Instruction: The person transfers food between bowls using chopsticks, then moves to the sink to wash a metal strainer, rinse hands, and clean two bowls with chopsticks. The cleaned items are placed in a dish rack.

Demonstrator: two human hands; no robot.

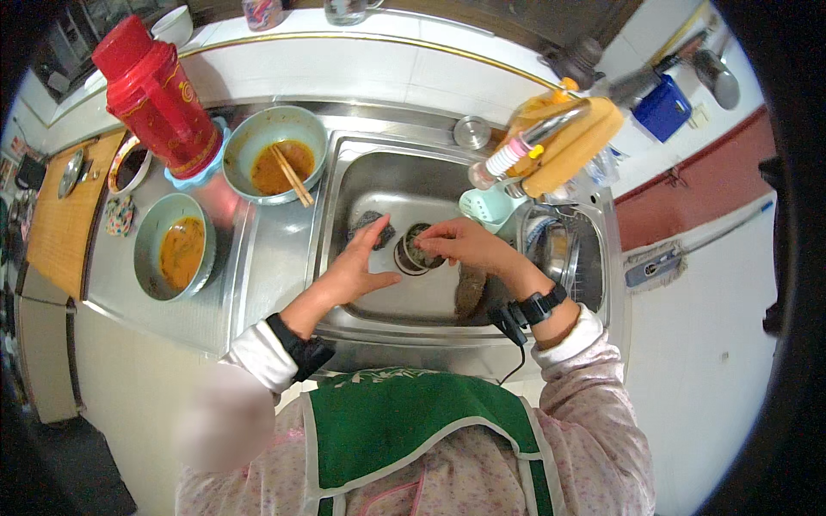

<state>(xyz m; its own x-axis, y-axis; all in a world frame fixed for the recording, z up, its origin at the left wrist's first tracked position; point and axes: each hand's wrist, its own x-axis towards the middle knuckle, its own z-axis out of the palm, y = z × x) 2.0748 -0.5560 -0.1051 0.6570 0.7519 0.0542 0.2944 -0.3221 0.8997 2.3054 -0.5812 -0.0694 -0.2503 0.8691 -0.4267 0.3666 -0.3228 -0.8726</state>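
Observation:
My right hand (466, 245) pinches a small sink strainer basket (418, 254) at the drain of the stainless steel sink (393, 180). Dark greenish scraps seem to lie inside the basket; the fingers cover part of it. To the left, my left hand (352, 271) hovers over the basin with fingers spread and nothing in it. Just beyond its fingertips, a grey scouring pad (369, 226) rests on the basin floor. A brown scrubber (470, 293) lies below my right wrist, partly in shadow.
Left of the basin stand a pale green bowl (239, 161) with broth and chopsticks (292, 175), another broth bowl (145, 251), and a red thermos (164, 103). A faucet (555, 122), a mint-green slotted ladle (484, 205) and a small side basin (590, 258) flank the right.

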